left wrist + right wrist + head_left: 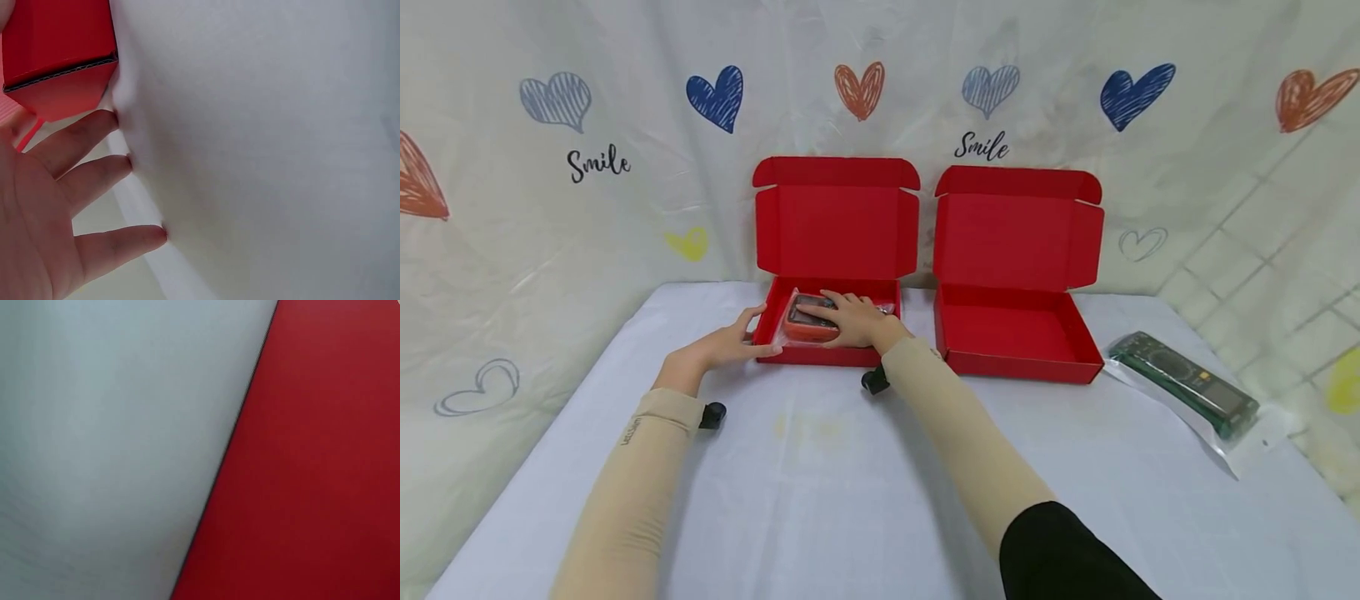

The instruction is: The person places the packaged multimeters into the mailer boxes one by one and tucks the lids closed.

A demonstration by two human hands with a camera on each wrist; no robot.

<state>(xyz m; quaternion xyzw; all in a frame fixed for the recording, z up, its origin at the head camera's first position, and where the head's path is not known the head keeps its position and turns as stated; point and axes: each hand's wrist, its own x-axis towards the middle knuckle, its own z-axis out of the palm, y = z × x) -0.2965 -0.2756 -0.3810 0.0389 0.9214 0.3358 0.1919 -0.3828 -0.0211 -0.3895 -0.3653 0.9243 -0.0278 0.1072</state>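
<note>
In the head view an orange-edged, dark-faced device (808,331) in a clear plastic bag lies inside the left red box (835,357). My right hand (853,321) rests palm down on it, fingers stretched across its top and covering its right part. At the box's left front corner is my left hand (718,346), its thumb by the front wall and a finger at the left side. The left wrist view shows the other fingers (100,181) straight and spread, tips down on the white cloth. The right wrist view catches the box's red wall (300,462), not the fingers.
A second red cardboard box (1018,325) stands to the right with its lid up and nothing inside. Farther right lies a green-edged device (1187,383) in a plastic bag. A white cloth (820,483) covers the table; a heart-printed sheet (910,108) hangs behind.
</note>
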